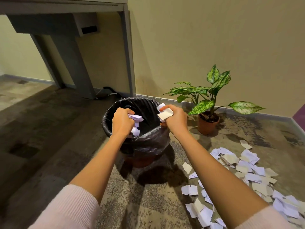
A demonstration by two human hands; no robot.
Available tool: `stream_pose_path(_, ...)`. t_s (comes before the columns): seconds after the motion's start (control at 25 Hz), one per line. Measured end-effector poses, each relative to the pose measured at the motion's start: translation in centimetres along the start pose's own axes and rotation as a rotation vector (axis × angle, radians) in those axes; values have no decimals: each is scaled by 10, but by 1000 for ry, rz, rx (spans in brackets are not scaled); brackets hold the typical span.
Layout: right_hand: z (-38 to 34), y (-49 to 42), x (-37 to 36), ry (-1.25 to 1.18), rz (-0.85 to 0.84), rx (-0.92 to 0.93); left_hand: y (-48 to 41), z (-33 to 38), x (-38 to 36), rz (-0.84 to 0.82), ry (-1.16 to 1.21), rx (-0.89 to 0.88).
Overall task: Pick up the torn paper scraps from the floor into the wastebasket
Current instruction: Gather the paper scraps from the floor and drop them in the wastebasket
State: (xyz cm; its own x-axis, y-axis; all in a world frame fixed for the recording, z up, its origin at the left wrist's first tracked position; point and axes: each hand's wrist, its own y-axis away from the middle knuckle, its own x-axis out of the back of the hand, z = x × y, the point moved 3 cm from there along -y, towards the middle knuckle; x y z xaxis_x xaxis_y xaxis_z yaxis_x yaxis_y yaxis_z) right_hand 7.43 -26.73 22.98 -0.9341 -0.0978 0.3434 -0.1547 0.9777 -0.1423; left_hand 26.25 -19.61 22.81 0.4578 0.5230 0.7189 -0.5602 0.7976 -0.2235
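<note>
We hold both hands over the wastebasket (pixel 148 142), which stands on the floor (pixel 145 205) lined with a black bag. Our left hand (pixel 123 120) clutches a wad of crumpled scraps (pixel 137 119) above the opening. Our right hand (pixel 175 120) grips a few flat scraps (pixel 165 114) by the right rim. Many loose scraps (pixel 247 172) lie scattered on the floor to our right, near a potted plant (pixel 212 90).

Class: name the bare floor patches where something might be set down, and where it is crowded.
Bare carpet: left of the wastebasket toward the desk, and on its near side. Crowded: paper scraps right, near the potted plant.
</note>
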Motion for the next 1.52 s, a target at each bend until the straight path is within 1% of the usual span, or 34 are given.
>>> stream_pose_path(0.12,-16,-14,-26,50,-52,-29,-8,-6,-1,-39,-15,-18)
stream_pose_path(0.28,-20,-23,-50,176,-137,-90,-12,-14,0,-82,-89,-40)
stream_pose_path(0.48,-19,-26,-61,238,-260,-108,-17,-18,0,-122,-117,-41)
stream_pose_path(0.56,-17,-27,-60,243,-274,-118,-17,-17,-3,-137,-111,-38)
stream_pose_path(0.76,-10,-27,-51,179,-203,-83,-9,-9,-12,-137,-124,-60)
stream_pose_path(0.84,-6,-27,-44,135,-176,-77,-3,-1,-13,-106,-92,-84)
stream_pose_path(0.92,-3,-24,-31,45,-93,-82,3,11,-14,-45,-53,-121)
stream_pose_path(1.04,7,-16,5,-40,88,-66,19,41,-21,81,-14,-257)
stream_pose_path(1.12,21,-8,33,-16,152,-70,37,67,-31,116,22,-411)
stream_pose_path(1.16,33,-3,50,5,172,-85,50,80,-41,106,21,-506)
stream_pose_path(1.24,61,11,79,67,181,-138,80,98,-69,57,-19,-680)
stream_pose_path(1.32,96,31,112,148,149,-215,119,107,-110,-71,-47,-754)
stream_pose_path(1.4,142,59,147,273,78,-322,162,107,-160,-296,-79,-716)
stream_pose_path(1.44,166,74,161,371,7,-383,184,102,-184,-421,-119,-677)
stream_pose_path(1.52,216,107,188,588,-207,-519,224,85,-230,-670,-219,-573)
